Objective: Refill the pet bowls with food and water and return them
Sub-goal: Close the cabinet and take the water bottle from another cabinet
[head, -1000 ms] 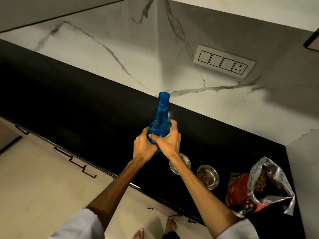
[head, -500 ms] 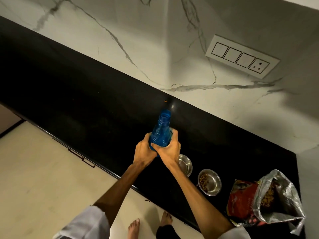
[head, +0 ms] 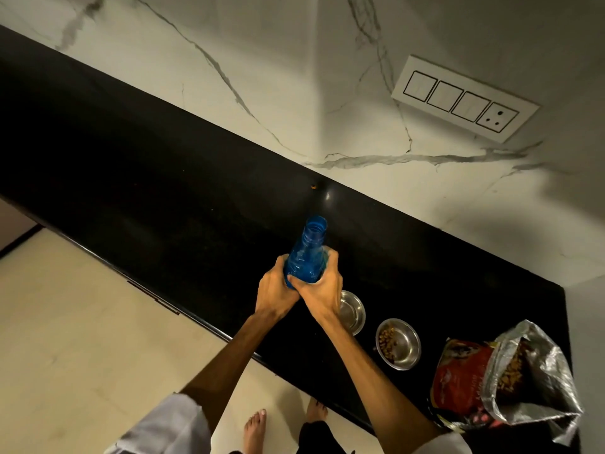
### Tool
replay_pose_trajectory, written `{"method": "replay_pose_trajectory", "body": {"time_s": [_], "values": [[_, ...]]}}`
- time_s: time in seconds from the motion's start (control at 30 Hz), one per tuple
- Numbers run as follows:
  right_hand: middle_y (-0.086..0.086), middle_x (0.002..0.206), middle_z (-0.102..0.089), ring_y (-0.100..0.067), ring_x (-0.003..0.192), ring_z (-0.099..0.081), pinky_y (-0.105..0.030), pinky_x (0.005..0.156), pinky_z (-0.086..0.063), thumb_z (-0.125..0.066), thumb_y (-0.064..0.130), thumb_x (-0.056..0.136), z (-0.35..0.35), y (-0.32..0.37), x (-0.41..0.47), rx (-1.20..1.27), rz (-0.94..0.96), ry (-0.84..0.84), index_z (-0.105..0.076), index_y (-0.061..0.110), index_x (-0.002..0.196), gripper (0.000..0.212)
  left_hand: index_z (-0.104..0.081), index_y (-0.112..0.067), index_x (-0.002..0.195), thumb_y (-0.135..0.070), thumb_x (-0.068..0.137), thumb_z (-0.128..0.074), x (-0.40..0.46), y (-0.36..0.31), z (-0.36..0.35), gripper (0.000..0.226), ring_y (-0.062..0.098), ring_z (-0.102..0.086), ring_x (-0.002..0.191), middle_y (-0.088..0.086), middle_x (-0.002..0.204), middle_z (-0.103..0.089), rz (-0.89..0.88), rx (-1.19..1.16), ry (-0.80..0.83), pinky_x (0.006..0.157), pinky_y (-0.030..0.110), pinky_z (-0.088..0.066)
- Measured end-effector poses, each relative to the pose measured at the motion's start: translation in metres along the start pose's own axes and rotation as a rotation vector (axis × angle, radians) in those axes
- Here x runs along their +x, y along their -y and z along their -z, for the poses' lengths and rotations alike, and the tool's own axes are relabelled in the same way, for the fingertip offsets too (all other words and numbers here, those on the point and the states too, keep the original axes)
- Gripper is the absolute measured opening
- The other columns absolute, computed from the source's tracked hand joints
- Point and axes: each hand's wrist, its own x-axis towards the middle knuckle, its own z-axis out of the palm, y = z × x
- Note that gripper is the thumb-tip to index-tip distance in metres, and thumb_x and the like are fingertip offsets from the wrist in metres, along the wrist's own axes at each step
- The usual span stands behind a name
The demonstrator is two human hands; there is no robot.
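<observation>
Both hands on the blue plastic bottle (head: 306, 257), held above the black countertop (head: 131, 165), neck pointing away from the person. Left hand (head: 274, 293) wraps the lower body from the left; right hand (head: 319, 291) wraps it from the right, fingers curled round, thumb across the near side. The two hands touch at the bottle's base. Bottle mouth is uncapped, threads visible. Cannot tell the water level inside.

Two steel pet bowls on the counter, near its front edge, right of the hands. First bowl (head: 353, 311) is just beside the right wrist, partly hidden by it; contents not readable. Second bowl (head: 397, 344) sits further right, apart from the first, with kibble covering part of its bottom.

Open pet food bag (head: 465, 388) lies at the counter's right end, red print, silver lining folded open, kibble visible inside.

White marble backsplash (head: 360, 77) behind, switch panel (head: 465, 98) with socket at far right. Bare feet on the cream floor (head: 65, 322) below.
</observation>
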Motion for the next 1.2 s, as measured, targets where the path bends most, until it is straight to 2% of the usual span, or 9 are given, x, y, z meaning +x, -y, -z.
{"method": "replay_pose_trajectory", "body": {"time_s": [0.23, 0.33, 0.43, 0.5, 0.6, 0.7, 0.87, 1.07, 1.2], "values": [[0.013, 0.122, -0.068, -0.006, 0.111, -0.069, -0.033, 0.094, -0.061, -0.099, 0.025, 0.061, 0.002, 0.006, -0.007, -0.038, 0.050, -0.030, -0.046, 0.035, 0.137, 0.093, -0.051, -0.022, 0.136, -0.035, 0.074, -0.084, -0.006, -0.009, 0.005, 0.071, 0.010, -0.068, 0.106, -0.005, 0.118, -0.070, -0.004, 0.006, -0.020, 0.095, 0.037, -0.058], [0.013, 0.127, -0.068, -0.004, 0.114, -0.067, -0.023, 0.096, -0.057, -0.099, 0.025, 0.063, 0.006, 0.012, -0.009, -0.026, 0.083, -0.053, -0.048, 0.032, 0.140, 0.093, -0.052, -0.022, 0.135, -0.034, 0.075, -0.082, -0.008, -0.013, 0.009, 0.068, 0.010, -0.067, 0.107, -0.006, 0.119, -0.068, -0.014, 0.012, -0.044, 0.095, 0.039, -0.058], [0.013, 0.131, -0.067, -0.001, 0.120, -0.064, -0.008, 0.096, -0.047, -0.099, 0.024, 0.064, 0.012, 0.021, -0.011, -0.017, 0.105, -0.059, -0.049, 0.030, 0.143, 0.093, -0.052, -0.023, 0.135, -0.038, 0.069, -0.079, -0.009, -0.016, 0.013, 0.073, 0.011, -0.066, 0.108, -0.006, 0.122, -0.067, -0.018, 0.014, -0.060, 0.095, 0.040, -0.059], [0.012, 0.136, -0.065, -0.001, 0.124, -0.061, -0.005, 0.098, -0.044, -0.098, 0.024, 0.065, 0.017, 0.027, -0.015, -0.008, 0.123, -0.070, -0.049, 0.029, 0.144, 0.093, -0.053, -0.023, 0.135, -0.041, 0.065, -0.076, -0.011, -0.022, 0.017, 0.076, 0.010, -0.066, 0.107, -0.006, 0.121, -0.067, -0.025, -0.001, -0.066, 0.095, 0.039, -0.059], [0.012, 0.140, -0.064, -0.001, 0.130, -0.058, -0.022, 0.110, -0.047, -0.097, 0.026, 0.067, 0.022, 0.036, -0.022, 0.012, 0.159, -0.103, -0.049, 0.030, 0.145, 0.092, -0.052, -0.021, 0.139, -0.040, 0.066, -0.072, -0.013, -0.031, 0.024, 0.078, 0.009, -0.064, 0.113, -0.005, 0.126, -0.065, -0.042, -0.020, -0.074, 0.097, 0.039, -0.057], [0.013, 0.141, -0.063, 0.001, 0.133, -0.055, -0.035, 0.113, -0.048, -0.097, 0.026, 0.068, 0.026, 0.047, -0.029, 0.041, 0.185, -0.140, -0.050, 0.029, 0.146, 0.090, -0.050, -0.019, 0.145, -0.031, 0.071, -0.081, -0.017, -0.040, 0.033, 0.081, 0.009, -0.058, 0.123, -0.003, 0.137, -0.061, -0.059, -0.033, -0.101, 0.103, 0.039, -0.054], [0.012, 0.141, -0.062, 0.000, 0.135, -0.054, -0.036, 0.113, -0.048, -0.097, 0.026, 0.070, 0.035, 0.073, -0.038, 0.081, 0.236, -0.190, -0.051, 0.028, 0.146, 0.089, -0.051, -0.019, 0.145, -0.028, 0.073, -0.088, -0.021, -0.059, 0.051, 0.081, 0.007, -0.056, 0.125, -0.004, 0.141, -0.058, -0.101, -0.086, -0.153, 0.099, 0.035, -0.056], [0.018, 0.138, -0.061, 0.004, 0.132, -0.055, -0.033, 0.114, -0.048, -0.095, 0.032, 0.073, 0.044, 0.113, -0.050, 0.112, 0.332, -0.232, -0.053, 0.027, 0.146, 0.084, -0.056, -0.019, 0.140, -0.024, 0.075, -0.089, -0.029, -0.092, 0.078, 0.073, 0.006, -0.059, 0.122, -0.007, 0.137, -0.061, -0.180, -0.230, -0.218, 0.097, 0.034, -0.057], [0.016, 0.142, -0.061, 0.003, 0.133, -0.054, -0.036, 0.115, -0.048, -0.093, 0.038, 0.076, 0.048, 0.144, -0.058, 0.128, 0.383, -0.239, -0.055, 0.030, 0.145, 0.079, -0.058, -0.022, 0.137, -0.029, 0.074, -0.092, -0.039, -0.113, 0.099, 0.072, 0.006, -0.061, 0.121, -0.011, 0.132, -0.063, -0.219, -0.352, -0.241, 0.094, 0.027, -0.055]]}}
